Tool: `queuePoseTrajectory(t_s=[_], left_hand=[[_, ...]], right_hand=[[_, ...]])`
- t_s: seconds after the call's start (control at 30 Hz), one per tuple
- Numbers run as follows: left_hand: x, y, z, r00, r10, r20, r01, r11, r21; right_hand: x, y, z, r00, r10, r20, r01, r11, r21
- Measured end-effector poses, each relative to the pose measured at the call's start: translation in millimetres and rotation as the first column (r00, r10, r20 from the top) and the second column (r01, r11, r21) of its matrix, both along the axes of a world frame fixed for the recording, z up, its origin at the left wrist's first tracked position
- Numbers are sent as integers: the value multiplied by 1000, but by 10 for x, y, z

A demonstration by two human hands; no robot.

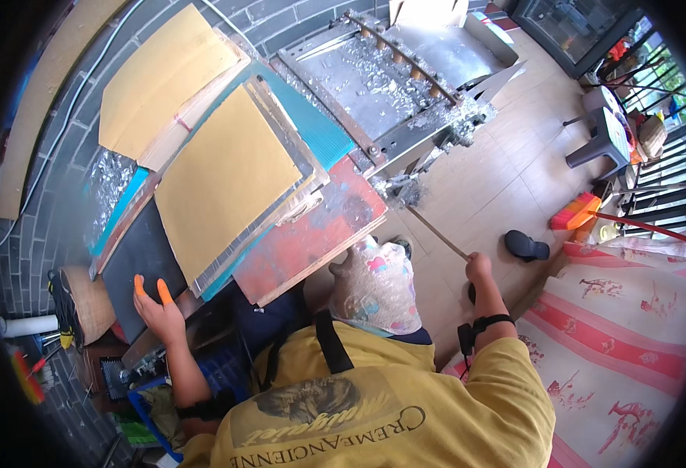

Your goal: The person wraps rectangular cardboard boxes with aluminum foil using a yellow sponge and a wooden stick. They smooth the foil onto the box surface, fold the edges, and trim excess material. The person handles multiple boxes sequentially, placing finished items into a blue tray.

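Observation:
My left hand (162, 316) is at the near left edge of a dark flat board (144, 251), fingers apart and holding nothing. Orange finger covers sit on two of its fingertips. Whether the palm touches the board, I cannot tell. My right hand (479, 268) grips the near end of a thin rod (439, 231). Its far end meets metal parts (404, 187) covered in silvery scraps, below the corner of a metal frame machine (372, 88). A stack of gold-coloured sheets (226, 181) lies between my hands, on a red-painted board (325, 228).
A second gold-coloured stack (164, 76) leans toward the brick wall (281, 20). Silvery flakes lie on the machine. At right are a grey plastic stool (606, 143), an orange broom (577, 212), a dark slipper (527, 245) and a patterned cloth (618, 327). A patterned plastic covering (378, 286) lies over my lap.

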State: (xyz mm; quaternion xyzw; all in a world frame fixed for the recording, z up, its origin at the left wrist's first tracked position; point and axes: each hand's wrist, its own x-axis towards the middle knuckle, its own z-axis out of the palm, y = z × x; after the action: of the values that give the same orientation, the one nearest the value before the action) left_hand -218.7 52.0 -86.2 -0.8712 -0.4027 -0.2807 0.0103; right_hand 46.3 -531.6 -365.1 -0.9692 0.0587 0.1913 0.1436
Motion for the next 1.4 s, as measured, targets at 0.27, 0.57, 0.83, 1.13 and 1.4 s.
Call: queuePoseTrajectory(t_s=[0.27,0.57,0.83,1.13,1.4], left_hand=[[-37,-23,23,1000,10,0,-10,1000,16],[-29,-28,21,998,67,2,-67,996,-59],[-69,3,-35,998,67,13,-67,998,-19],[-14,3,0,997,78,-30,-79,996,-45],[-70,21,23,994,70,-85,-73,997,-35]], right_hand=[[-189,-302,-11,994,-104,40,96,983,155],[-295,-332,633,869,-478,-129,482,756,443],[-259,-663,1102,814,-578,-59,481,614,626],[-129,-926,1512,833,-465,300,202,760,617],[-182,-545,835,877,-468,108,388,824,413]])
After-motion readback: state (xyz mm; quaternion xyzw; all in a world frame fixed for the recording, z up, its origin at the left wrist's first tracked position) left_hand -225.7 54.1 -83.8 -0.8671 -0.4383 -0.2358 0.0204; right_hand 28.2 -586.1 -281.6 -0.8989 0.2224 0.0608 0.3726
